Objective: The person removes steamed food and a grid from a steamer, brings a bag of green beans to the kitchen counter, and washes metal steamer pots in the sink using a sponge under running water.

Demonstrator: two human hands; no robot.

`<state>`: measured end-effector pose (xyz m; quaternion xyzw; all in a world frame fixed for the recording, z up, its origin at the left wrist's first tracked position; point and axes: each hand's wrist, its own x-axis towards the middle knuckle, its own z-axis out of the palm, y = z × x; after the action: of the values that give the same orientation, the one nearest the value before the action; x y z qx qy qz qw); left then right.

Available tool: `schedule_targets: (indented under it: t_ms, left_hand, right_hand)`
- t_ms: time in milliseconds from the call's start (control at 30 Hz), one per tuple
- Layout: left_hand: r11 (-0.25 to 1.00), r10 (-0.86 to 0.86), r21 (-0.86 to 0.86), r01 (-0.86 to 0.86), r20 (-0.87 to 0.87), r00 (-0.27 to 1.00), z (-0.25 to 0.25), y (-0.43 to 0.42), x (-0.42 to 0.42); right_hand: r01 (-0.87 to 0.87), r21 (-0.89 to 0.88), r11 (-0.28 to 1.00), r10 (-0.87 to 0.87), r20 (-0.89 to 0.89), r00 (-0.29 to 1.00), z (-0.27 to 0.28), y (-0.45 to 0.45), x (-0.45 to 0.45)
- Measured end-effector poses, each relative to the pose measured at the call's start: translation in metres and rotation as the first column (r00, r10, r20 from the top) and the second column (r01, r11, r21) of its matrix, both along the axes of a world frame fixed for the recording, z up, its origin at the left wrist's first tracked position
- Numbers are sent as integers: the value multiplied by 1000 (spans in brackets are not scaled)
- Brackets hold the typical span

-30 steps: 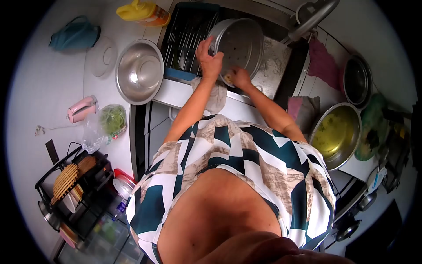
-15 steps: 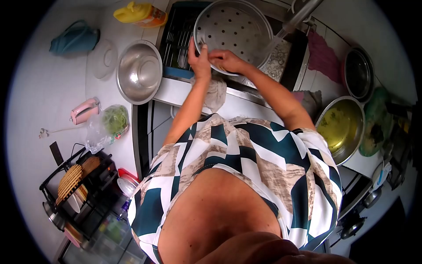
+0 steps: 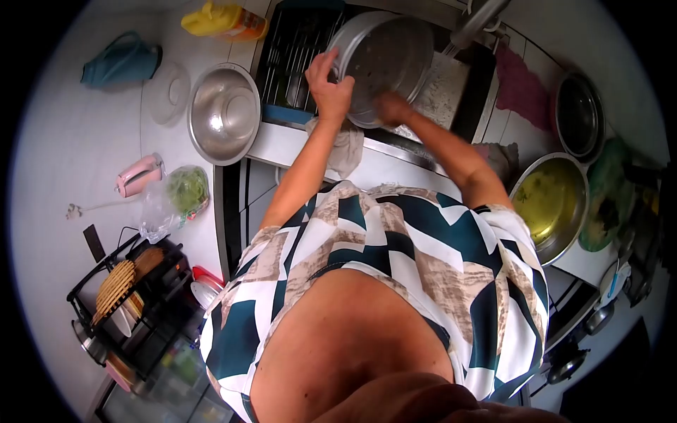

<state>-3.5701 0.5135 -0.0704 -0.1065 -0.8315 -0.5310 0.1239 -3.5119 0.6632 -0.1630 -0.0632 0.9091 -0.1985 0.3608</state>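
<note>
A metal steamer pot [image 3: 356, 42] with holes in its base is tilted over the sink [image 3: 448, 92], its mouth turned toward the right. My left hand [image 3: 331, 88] grips it at the left side, fingers and thumb closed on the edge. Close to the near part of its inside is my right hand [image 3: 395, 109], smeared by motion; whether it holds anything cannot be made out. Water runs from the faucet [image 3: 469, 32] to the right of the pot. Below the left hand a beige cloth [image 3: 345, 151] hangs over the counter edge.
On the left are a steel bowl [image 3: 224, 116], a yellow bottle [image 3: 224, 21], a bag of greens [image 3: 187, 190] and a dish rack [image 3: 141, 296]. A black drying grate [image 3: 293, 56] adjoins the sink. On the right stand a basin of yellowish liquid [image 3: 546, 204] and a dark pot [image 3: 580, 120].
The steamer pot has tipped from showing its holed base flat to leaning over the sink, mouth rightward. My right hand has moved right and down along it; the left hand has shifted slightly right.
</note>
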Motion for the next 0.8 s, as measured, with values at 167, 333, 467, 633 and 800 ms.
schedule_targets:
  t_ms: [167, 333, 467, 633, 800]
  left_hand:
    - [999, -34, -30, 35, 41, 999, -17, -7, 3]
    - [998, -42, 57, 38, 75, 996, -7, -6, 8]
    - [998, -31, 62, 26, 76, 997, -4, -7, 8]
    - [999, -27, 41, 24, 75, 997, -10, -11, 8]
    - [997, -29, 75, 21, 109, 994, -7, -5, 18]
  right_hand:
    - [190, -505, 842, -311, -166, 936, -28, -46, 26]
    - [91, 149, 985, -21, -416, 909, -33, 34, 21]
    - [231, -268, 935, -253, -50, 966, -15, -19, 26]
    - [312, -552, 774, -375, -3, 927, -24, -25, 29]
    - [77, 195, 978, -11, -321, 947, -35, 32, 22]
